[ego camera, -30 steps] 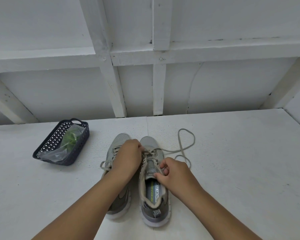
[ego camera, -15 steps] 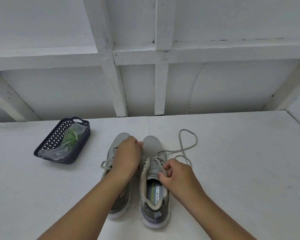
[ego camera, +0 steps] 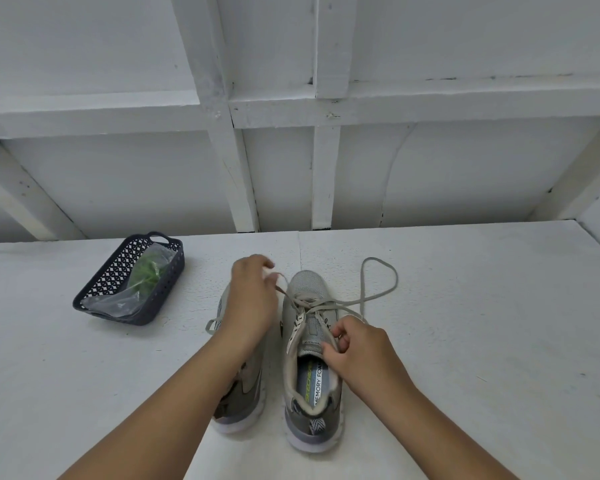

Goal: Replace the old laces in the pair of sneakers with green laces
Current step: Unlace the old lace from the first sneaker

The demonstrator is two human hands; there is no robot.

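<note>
Two grey sneakers stand side by side on a white table (ego camera: 465,341) at lower centre of the frame, toes pointing away from the viewer. The right sneaker (ego camera: 312,362) is fully visible, its insole exposed; the left sneaker (ego camera: 246,386) is largely covered by the left forearm, which enters from the lower left and crosses above it. The left hand (ego camera: 252,299) is raised over the toe of the left sneaker, wrist bent, fingers curled, pinching a strand of the old lace (ego camera: 364,299) that runs taut from its fingertips down to the eyelets of the right sneaker. The right forearm enters from the lower right; the right hand (ego camera: 361,348) sits at the tongue of the right sneaker, thumb and forefinger pinching the upper near the top eyelets, remaining fingers tucked. Loose lace forms a large loop on the table to the right of the toe. At left of centre, well apart from the sneakers, a dark perforated basket (ego camera: 160,296) holds the green laces (ego camera: 146,275) inside a clear plastic bag (ego camera: 118,303).
</note>
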